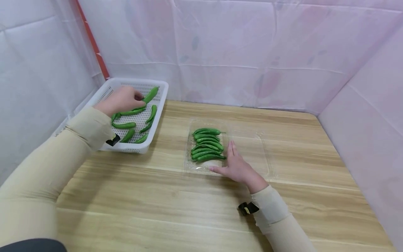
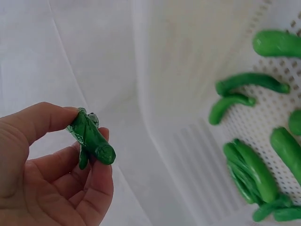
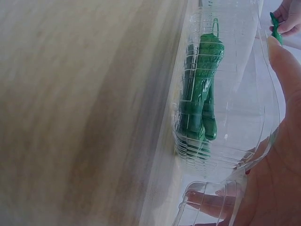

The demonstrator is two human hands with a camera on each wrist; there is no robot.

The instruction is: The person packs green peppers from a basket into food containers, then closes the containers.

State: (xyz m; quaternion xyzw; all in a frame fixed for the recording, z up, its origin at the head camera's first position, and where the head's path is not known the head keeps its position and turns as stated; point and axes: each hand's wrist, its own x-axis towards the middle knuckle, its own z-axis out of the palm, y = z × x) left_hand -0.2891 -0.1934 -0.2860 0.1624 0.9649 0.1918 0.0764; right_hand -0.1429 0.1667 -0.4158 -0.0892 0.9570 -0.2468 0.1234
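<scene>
My left hand is over the white basket and pinches a green chili pepper between thumb and fingers. In the head view that pepper points up and right from the fingertips. Several more green peppers lie scattered on the basket's floor. At the table's middle, an opened clear plastic box holds a stack of green peppers laid side by side. My right hand rests at its near right corner, thumb spread along the near rim and fingers straight along the lid side.
The white perforated basket stands at the table's back left, near the cloth walls. The box's clear lid lies folded out to the right on the wooden table. White sheeting encloses the back and both sides.
</scene>
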